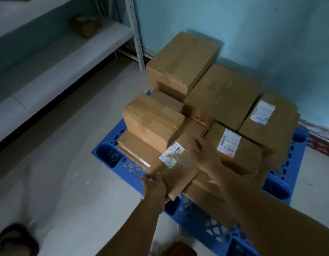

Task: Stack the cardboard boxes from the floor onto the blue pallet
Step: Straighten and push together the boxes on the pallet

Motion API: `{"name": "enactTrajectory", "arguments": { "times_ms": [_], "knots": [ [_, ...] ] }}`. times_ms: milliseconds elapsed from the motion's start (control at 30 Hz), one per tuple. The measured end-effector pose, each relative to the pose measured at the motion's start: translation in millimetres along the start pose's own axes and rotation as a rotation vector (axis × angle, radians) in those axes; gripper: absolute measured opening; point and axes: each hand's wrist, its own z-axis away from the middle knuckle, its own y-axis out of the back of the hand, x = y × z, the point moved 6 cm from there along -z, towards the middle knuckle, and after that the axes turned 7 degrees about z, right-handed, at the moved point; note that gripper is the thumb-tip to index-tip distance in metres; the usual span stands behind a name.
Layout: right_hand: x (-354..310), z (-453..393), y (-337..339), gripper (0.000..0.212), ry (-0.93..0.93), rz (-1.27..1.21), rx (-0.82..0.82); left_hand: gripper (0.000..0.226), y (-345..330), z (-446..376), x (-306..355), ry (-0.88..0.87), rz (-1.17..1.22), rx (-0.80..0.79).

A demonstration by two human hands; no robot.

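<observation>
- Since only the head view serves us, we read both grips there: our left hand [155, 183] curls round the near corner of the labelled box [175, 163], steadying it on the pallet [112, 154].
- Our right hand [206, 156], fingers straight, presses its far edge, likely squaring it against the stack [222, 97].

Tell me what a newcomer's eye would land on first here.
First, the heap of cardboard boxes piled unevenly on the blue pallet against the turquoise wall. Next, the two bare hands at the near edge: the left hand grips the corner of a flat labelled box while the right hand rests on top of it. White shelving stands to the left.
</observation>
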Motion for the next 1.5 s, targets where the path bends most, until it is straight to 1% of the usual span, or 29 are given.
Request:
{"name": "enactTrajectory", "arguments": {
  "times_ms": [133, 200, 300, 367, 467, 600, 667, 767, 833, 900, 1033, 1167, 1267, 1300, 1367, 1467, 1500],
  "knots": [
    [13, -49, -11, 0.032, 0.024, 0.049, -0.006, 0.049, -28, -34, -5, 0.035, 0.012, 0.026],
    [20, -69, -16, 0.04, 0.036, 0.131, -0.037, 0.053, -40, -49, -9, 0.056, 0.042, 0.026],
    [26, -92, -23, 0.045, 0.064, 0.28, -0.076, 0.047, -54, -68, -16, 0.088, 0.087, 0.039],
    [30, -102, -26, 0.047, 0.072, 0.329, -0.082, 0.048, -62, -80, -20, 0.101, 0.106, 0.043],
    [40, -115, -29, 0.049, 0.066, 0.346, -0.069, 0.054, -77, -95, -22, 0.109, 0.119, 0.046],
    [55, -134, -40, 0.052, 0.07, 0.339, -0.095, 0.052, -97, -115, -22, 0.083, 0.085, 0.044],
    [62, -142, -46, 0.054, 0.073, 0.344, -0.098, 0.054, -108, -124, -20, 0.079, 0.087, 0.044],
    [71, -142, -48, 0.07, 0.084, 0.373, -0.099, 0.057, -124, -132, -17, 0.109, 0.188, 0.043],
    [79, -136, -49, 0.08, 0.08, 0.377, -0.113, 0.046, -134, -136, -16, 0.105, 0.199, 0.032],
    [88, -131, -50, 0.08, 0.061, 0.35, -0.126, 0.035, -143, -141, -15, 0.083, 0.173, 0.027],
    [98, -128, -47, 0.07, 0.021, 0.278, -0.097, 0.042, -162, -144, -6, 0.01, 0.11, -0.044],
    [104, -124, -38, 0.069, -0.034, 0.227, -0.082, 0.043, -179, -151, 1, -0.013, -0.007, -0.126],
    [106, -118, -29, 0.063, -0.084, 0.211, -0.078, 0.036, -187, -160, 5, -0.04, -0.162, -0.134],
    [106, -117, -26, 0.059, -0.089, 0.201, -0.055, 0.038, -189, -163, 7, -0.045, -0.207, -0.128],
    [109, -115, -25, 0.059, -0.097, 0.172, 0.003, 0.043, -191, -163, 7, 0.006, -0.232, -0.138],
    [112, -107, -27, 0.067, -0.14, 0.089, 0.074, 0.048, -181, -150, 5, 0.074, -0.231, -0.149],
    [111, -103, -28, 0.069, -0.168, 0.06, 0.086, 0.053, -174, -145, 4, 0.072, -0.215, -0.167]
  ]
}}
